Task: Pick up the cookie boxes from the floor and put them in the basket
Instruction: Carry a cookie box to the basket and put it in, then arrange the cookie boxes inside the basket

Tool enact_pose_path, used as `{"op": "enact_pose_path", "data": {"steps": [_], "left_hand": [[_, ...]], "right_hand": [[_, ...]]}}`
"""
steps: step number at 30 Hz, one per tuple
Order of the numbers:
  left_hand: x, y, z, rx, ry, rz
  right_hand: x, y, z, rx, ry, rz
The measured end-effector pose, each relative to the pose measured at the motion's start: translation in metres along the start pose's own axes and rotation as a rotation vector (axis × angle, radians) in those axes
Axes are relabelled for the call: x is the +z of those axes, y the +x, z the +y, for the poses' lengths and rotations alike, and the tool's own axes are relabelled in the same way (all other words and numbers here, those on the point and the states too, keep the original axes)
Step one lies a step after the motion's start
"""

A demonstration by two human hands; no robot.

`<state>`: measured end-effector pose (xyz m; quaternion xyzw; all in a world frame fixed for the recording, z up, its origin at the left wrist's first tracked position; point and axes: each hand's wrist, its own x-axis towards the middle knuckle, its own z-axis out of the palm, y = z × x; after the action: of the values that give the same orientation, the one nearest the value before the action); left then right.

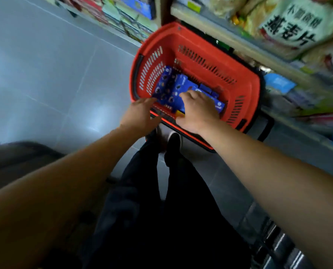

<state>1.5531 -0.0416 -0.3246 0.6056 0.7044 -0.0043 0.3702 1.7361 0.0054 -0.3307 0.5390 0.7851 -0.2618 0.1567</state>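
the red basket (243,82) stands on the floor (55,74) against the shelves (229,37). blue cookie boxes (171,86) lie inside it, toward its near-left corner. the right hand (198,111) reaches over the near rim, fingers bent down onto a box; whether they pinch it is hidden. the left hand (140,115) hovers at the same rim, fingers straight and loosely spread, holding nothing. to seat the box well, lay it flat beside the others, then release without dragging the row askew.

text: 燕麦片, upside down | on: white bag (297,22) | location: shelf
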Motion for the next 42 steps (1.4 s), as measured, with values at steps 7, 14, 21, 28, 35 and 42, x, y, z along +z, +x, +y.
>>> {"op": "enact_pose_path", "data": {"steps": [7, 14, 21, 28, 35, 42], "left_hand": [[-0.045, -0.108, -0.063, -0.277, -0.119, 0.172], [-0.091, -0.187, -0.171, -0.509, -0.259, 0.425], [-0.147, -0.232, -0.299, -0.673, -0.359, 0.602], [-0.197, -0.274, -0.408, -0.799, -0.405, 0.678], [-0.246, -0.276, -0.503, -0.898, -0.46, 0.717], [-0.324, -0.25, -0.612, -1.042, -0.525, 0.727]], "right_hand": [[-0.026, -0.021, -0.111, -0.305, -0.2, -0.009], [-0.037, 0.002, -0.27, -0.589, -0.423, -0.05], [-0.035, 0.038, -0.446, -0.761, -0.536, -0.065], [-0.026, 0.061, -0.597, -0.887, -0.619, -0.076], [-0.024, 0.116, -0.71, -0.98, -0.669, -0.097], [-0.03, 0.219, -0.842, -1.075, -0.714, -0.154]]}}
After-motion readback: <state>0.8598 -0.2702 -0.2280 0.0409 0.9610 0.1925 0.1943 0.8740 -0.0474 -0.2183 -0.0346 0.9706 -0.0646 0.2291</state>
